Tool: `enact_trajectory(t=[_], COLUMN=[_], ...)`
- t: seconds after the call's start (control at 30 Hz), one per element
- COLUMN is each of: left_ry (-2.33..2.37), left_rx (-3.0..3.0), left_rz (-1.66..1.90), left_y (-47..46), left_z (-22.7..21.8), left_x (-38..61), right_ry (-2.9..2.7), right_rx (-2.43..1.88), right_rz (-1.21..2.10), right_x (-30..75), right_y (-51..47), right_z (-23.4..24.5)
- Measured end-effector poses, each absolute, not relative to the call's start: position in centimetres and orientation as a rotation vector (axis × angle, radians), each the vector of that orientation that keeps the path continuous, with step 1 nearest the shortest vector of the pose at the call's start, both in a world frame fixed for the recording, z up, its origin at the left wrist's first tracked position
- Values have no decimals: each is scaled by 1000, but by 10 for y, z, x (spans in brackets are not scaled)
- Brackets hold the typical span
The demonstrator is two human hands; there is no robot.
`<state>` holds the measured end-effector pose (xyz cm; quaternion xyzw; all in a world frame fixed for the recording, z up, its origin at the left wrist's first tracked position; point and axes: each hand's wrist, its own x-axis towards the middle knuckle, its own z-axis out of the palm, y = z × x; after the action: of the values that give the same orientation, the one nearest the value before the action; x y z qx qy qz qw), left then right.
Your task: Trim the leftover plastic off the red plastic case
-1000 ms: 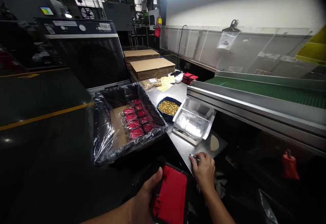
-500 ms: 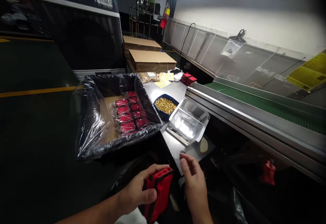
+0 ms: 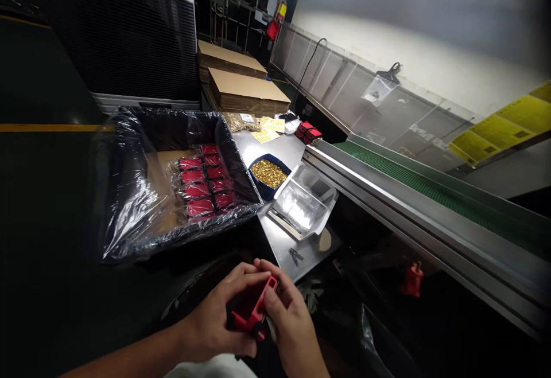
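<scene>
A small red plastic housing with black edging (image 3: 252, 309) is held low in the foreground, below the near end of the steel worktop (image 3: 284, 246), turned partly edge-on. It is gripped around its lower end by the left hand (image 3: 213, 323), fingers curled closed about it, while the right hand (image 3: 286, 320) is pressed against its upper corner, thumb and fingertips pinched on that corner. Risk noted: the part is carried over a dark gap with nothing beneath it, so a slackened pinch or a twist at the corner would probably let it drop out of reach; whether anything small is held between the right fingertips cannot be told. A small dark metal tool (image 3: 296, 256) lies just beyond the hands on the worktop edge, apart from both. Further out are listed a clear plastic tray (image 3: 303, 206) with pale contents, a blue bowl of small brass pieces (image 3: 267, 174), and a carton lined with clear film (image 3: 129, 217) holding rows of matching red parts (image 3: 204, 186). Behind these are stacked flat cardboard sheets (image 3: 245, 88), yellow labels (image 3: 269, 128) and more red pieces (image 3: 307, 132). The right side is bounded by a green conveyor belt (image 3: 430, 191) in a steel frame.
</scene>
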<state>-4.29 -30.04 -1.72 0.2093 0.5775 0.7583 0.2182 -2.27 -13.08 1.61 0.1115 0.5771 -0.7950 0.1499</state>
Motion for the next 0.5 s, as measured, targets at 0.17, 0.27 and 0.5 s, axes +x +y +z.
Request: enact_trajectory(t=[0.17, 0.27, 0.5], left_ry=[1669, 1787, 1991], left_rx=[590, 589, 474], left_rz=[1963, 1818, 1705], left_y=[-306, -309, -309], left_z=[-22, -40, -99], left_x=[-41, -35, -7], right_ry=[1878, 2377, 2907], right_rx=[594, 464, 272], right_rz=[-2198, -1889, -1414], right_x=[-46, -73, -176], right_y=[-121, -108, -82], right_z=[-12, -24, -31])
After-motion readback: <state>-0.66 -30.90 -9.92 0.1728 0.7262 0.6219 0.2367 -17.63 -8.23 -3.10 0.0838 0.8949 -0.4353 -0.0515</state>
